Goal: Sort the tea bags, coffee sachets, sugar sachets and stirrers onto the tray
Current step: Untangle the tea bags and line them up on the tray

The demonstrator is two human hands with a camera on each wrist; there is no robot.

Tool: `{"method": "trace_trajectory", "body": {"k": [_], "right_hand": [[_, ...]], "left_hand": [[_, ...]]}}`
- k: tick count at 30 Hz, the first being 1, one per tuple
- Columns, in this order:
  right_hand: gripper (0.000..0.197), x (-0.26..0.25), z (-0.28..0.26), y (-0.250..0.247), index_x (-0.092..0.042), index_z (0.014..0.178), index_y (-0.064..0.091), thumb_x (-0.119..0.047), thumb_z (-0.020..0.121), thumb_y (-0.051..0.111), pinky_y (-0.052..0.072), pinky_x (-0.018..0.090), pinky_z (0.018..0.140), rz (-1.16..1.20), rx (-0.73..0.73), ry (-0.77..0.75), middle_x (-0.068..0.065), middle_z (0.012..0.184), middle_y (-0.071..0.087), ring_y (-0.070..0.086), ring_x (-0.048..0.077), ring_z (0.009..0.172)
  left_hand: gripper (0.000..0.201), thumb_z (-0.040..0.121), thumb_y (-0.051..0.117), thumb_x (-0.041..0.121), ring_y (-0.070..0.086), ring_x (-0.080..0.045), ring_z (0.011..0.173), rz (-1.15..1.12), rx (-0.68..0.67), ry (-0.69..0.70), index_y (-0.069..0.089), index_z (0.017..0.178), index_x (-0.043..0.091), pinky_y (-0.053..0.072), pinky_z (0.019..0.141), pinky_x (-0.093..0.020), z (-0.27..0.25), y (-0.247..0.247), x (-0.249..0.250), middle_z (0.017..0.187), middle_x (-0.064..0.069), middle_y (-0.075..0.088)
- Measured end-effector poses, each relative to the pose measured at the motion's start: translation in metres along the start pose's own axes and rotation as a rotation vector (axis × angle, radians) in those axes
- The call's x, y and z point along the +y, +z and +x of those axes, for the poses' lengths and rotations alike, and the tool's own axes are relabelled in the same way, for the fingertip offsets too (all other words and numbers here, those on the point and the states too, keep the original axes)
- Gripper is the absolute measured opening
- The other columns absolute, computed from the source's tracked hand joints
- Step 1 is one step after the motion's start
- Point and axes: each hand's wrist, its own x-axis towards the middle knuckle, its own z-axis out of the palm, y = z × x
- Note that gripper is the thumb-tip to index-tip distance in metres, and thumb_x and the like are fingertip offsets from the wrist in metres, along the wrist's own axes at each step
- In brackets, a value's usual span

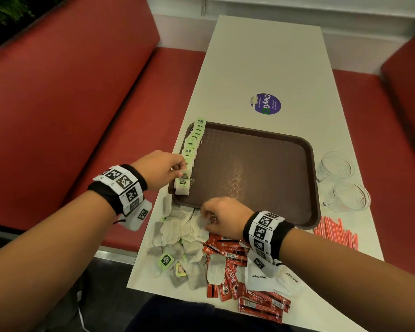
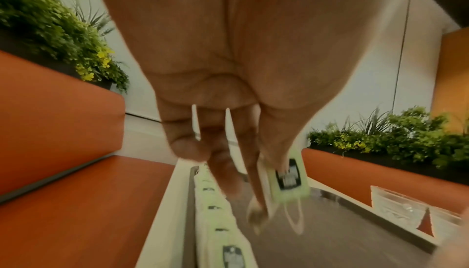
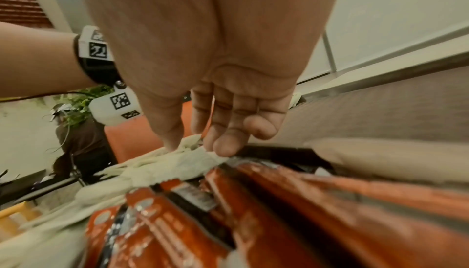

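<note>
A brown tray (image 1: 249, 164) lies on the white table, with a row of green-tagged tea bags (image 1: 193, 142) along its left edge. At the near end of that row, my left hand (image 1: 179, 172) pinches a tea bag (image 1: 182, 185) by its green tag (image 2: 289, 178). My right hand (image 1: 207, 219) reaches into the loose pile of tea bags (image 1: 177, 233) in front of the tray. Its thumb and fingertips (image 3: 223, 147) pinch one bag (image 3: 182, 164). Red coffee sachets (image 1: 230, 259) and white sugar sachets (image 1: 259, 276) lie under my right wrist. Red-striped stirrers (image 1: 336, 233) lie right of the tray.
Two glass cups (image 1: 337, 165) (image 1: 351, 196) stand right of the tray near the table edge. A round purple sticker (image 1: 266, 104) marks the table beyond the tray. Red bench seats (image 1: 70, 104) flank the table on both sides.
</note>
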Motion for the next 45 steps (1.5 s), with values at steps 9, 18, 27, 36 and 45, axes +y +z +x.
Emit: {"method": "trace_trajectory", "body": {"k": [9, 18, 27, 36, 45], "right_hand": [[0.050, -0.010, 0.006, 0.014, -0.020, 0.106, 0.058, -0.052, 0.075, 0.079, 0.043, 0.031, 0.070, -0.169, -0.113, -0.039, -0.002, 0.108, 0.053, 0.057, 0.021, 0.089], [0.028, -0.011, 0.007, 0.017, -0.016, 0.104, 0.064, -0.038, 0.086, 0.069, 0.047, 0.034, 0.074, -0.160, -0.118, -0.072, 0.003, 0.112, 0.053, 0.059, 0.027, 0.092], [0.016, -0.014, 0.004, 0.012, -0.013, 0.090, 0.064, -0.028, 0.084, 0.064, 0.051, 0.037, 0.073, -0.123, -0.095, -0.092, 0.003, 0.103, 0.055, 0.058, 0.026, 0.083], [0.014, -0.018, 0.000, 0.001, -0.008, 0.092, 0.058, -0.021, 0.090, 0.052, 0.041, 0.030, 0.072, -0.035, 0.014, -0.082, 0.005, 0.096, 0.059, 0.050, 0.022, 0.081], [0.015, -0.019, 0.005, 0.000, -0.014, 0.084, 0.045, -0.021, 0.097, 0.047, 0.033, 0.030, 0.061, 0.027, -0.001, 0.035, -0.002, 0.068, 0.046, 0.049, 0.025, 0.068]], "left_hand": [[0.008, 0.096, 0.062, 0.028, 0.061, -0.012, 0.082, 0.072, -0.152, -0.091, 0.065, 0.103, 0.027, 0.050, 0.079, -0.029, 0.027, 0.027, -0.017, 0.090, 0.010, 0.070], [0.037, 0.082, 0.071, 0.053, 0.059, -0.020, 0.085, 0.209, -0.053, -0.210, 0.053, 0.101, 0.028, 0.049, 0.072, -0.034, 0.042, 0.033, -0.009, 0.091, 0.005, 0.059], [0.049, 0.076, 0.069, 0.063, 0.056, -0.017, 0.058, 0.433, -0.262, -0.189, 0.053, 0.068, 0.018, 0.043, 0.051, -0.026, 0.042, 0.044, 0.012, 0.067, 0.000, 0.058], [0.034, 0.090, 0.059, 0.057, 0.059, -0.016, 0.076, 0.182, -0.134, -0.149, 0.059, 0.083, 0.023, 0.047, 0.066, -0.030, 0.022, 0.023, -0.002, 0.079, 0.004, 0.064], [0.067, 0.071, 0.061, 0.081, 0.060, -0.016, 0.062, 0.271, -0.381, -0.251, 0.070, 0.081, 0.015, 0.049, 0.058, -0.028, -0.027, 0.044, -0.023, 0.078, -0.002, 0.072]]}}
